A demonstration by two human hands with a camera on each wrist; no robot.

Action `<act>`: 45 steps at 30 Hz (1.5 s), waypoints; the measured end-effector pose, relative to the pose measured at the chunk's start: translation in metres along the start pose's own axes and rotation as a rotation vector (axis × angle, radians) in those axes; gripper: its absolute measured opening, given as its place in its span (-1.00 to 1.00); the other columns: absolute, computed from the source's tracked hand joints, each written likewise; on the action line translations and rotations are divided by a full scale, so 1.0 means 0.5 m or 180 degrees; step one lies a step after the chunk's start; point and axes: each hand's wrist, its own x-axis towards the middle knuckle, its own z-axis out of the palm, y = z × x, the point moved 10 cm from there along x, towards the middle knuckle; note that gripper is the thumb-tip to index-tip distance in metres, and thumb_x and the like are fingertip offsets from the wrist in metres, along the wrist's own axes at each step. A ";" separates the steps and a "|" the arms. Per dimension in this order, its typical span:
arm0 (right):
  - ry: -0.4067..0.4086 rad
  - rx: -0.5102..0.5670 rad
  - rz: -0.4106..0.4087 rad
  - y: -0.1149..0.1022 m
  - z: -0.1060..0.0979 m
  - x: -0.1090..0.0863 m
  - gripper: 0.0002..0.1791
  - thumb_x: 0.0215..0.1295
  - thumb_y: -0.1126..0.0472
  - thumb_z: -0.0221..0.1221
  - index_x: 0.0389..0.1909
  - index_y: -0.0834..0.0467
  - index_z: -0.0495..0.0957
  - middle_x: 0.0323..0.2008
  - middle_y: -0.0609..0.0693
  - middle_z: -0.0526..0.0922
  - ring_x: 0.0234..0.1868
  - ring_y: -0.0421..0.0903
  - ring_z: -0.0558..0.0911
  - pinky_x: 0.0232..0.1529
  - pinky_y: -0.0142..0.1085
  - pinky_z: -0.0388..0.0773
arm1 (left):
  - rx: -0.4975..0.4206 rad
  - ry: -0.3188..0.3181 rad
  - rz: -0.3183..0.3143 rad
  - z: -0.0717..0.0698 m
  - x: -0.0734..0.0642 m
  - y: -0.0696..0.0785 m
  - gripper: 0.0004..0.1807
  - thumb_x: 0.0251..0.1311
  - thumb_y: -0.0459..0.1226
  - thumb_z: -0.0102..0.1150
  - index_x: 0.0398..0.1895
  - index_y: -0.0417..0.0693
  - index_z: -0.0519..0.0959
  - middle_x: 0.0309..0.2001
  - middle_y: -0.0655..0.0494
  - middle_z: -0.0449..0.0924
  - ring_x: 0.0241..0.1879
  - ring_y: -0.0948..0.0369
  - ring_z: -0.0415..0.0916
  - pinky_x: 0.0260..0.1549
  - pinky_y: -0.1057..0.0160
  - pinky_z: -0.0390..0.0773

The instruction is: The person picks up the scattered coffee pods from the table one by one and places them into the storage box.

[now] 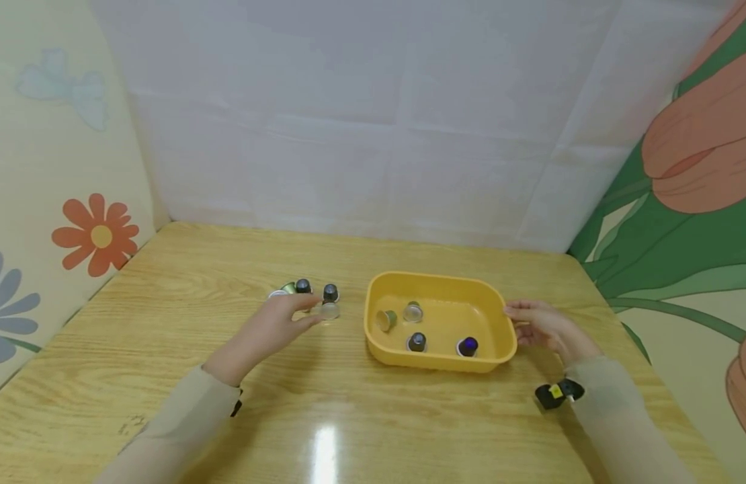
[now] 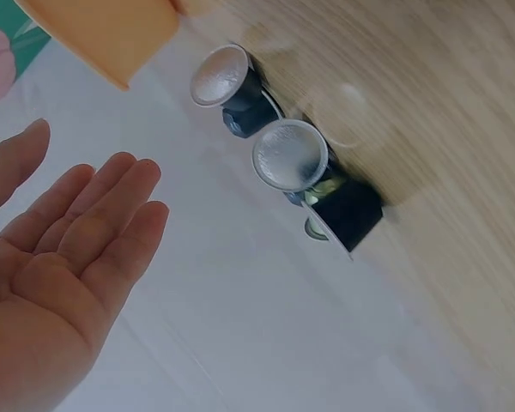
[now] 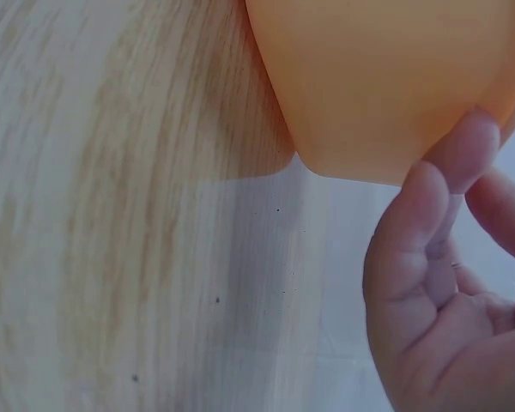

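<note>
Several coffee capsules stand or lie in a loose cluster on the table, among them a dark capsule point(image 1: 330, 292) and one showing its silver foil lid point(image 2: 290, 155). My left hand point(image 1: 276, 329) reaches toward them with thumb and fingers apart. In the left wrist view, nothing is in that hand, and the capsules sit beyond its fingertips. A yellow plastic basket point(image 1: 436, 363) is to the right. Inside it are a gold-green capsule point(image 1: 386, 320), a foil-up capsule point(image 1: 412, 312), a black capsule point(image 1: 417, 342) and a blue-purple capsule point(image 1: 468, 347). My right hand point(image 1: 545, 327) touches the basket's right end with its fingertips.
The wooden table point(image 1: 349, 417) runs back to a white cloth wall point(image 1: 373, 134). Flower-patterned panels border both sides. Bright light reflects off the tabletop near the front.
</note>
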 end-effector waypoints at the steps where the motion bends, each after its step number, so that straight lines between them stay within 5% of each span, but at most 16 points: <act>1: -0.0004 -0.0002 -0.0003 0.000 0.000 0.000 -0.75 0.49 0.16 0.02 0.03 0.22 0.44 -0.38 -0.09 0.58 -0.44 -0.16 0.59 -0.37 -0.33 0.60 | 0.0002 -0.0001 -0.0009 -0.003 -0.002 -0.002 -0.61 0.33 -0.31 0.17 0.14 -0.39 0.52 0.10 -0.27 0.55 0.09 -0.17 0.50 0.05 -0.11 0.50; 22: 0.0008 -0.0011 -0.0009 0.006 -0.003 0.003 -0.76 0.48 0.14 0.03 0.02 0.19 0.47 -0.39 -0.09 0.58 -0.46 -0.16 0.59 -0.39 -0.33 0.61 | 0.0281 0.0228 -0.0385 -0.040 -0.031 -0.061 -0.55 0.32 -0.30 0.17 0.18 -0.44 0.45 0.14 -0.36 0.48 0.14 -0.27 0.41 0.08 -0.22 0.43; 36: -0.0029 0.0054 -0.0017 0.004 -0.002 0.003 -0.83 0.48 0.16 0.04 -0.06 0.14 0.50 -0.39 -0.09 0.58 -0.45 -0.16 0.59 -0.38 -0.33 0.61 | 0.0403 0.0079 -0.0732 -0.036 -0.027 -0.107 -0.46 0.33 -0.28 0.17 0.23 -0.49 0.36 0.18 -0.45 0.40 0.15 -0.32 0.36 0.09 -0.24 0.41; 45: -0.0045 0.0034 -0.0030 0.003 -0.001 0.004 -0.75 0.48 0.13 0.05 0.02 0.19 0.49 -0.38 -0.08 0.58 -0.45 -0.15 0.59 -0.38 -0.33 0.61 | 0.0476 0.0168 -0.0699 -0.036 -0.019 -0.124 -0.47 0.32 -0.28 0.18 0.21 -0.52 0.36 0.16 -0.48 0.40 0.14 -0.34 0.37 0.08 -0.24 0.41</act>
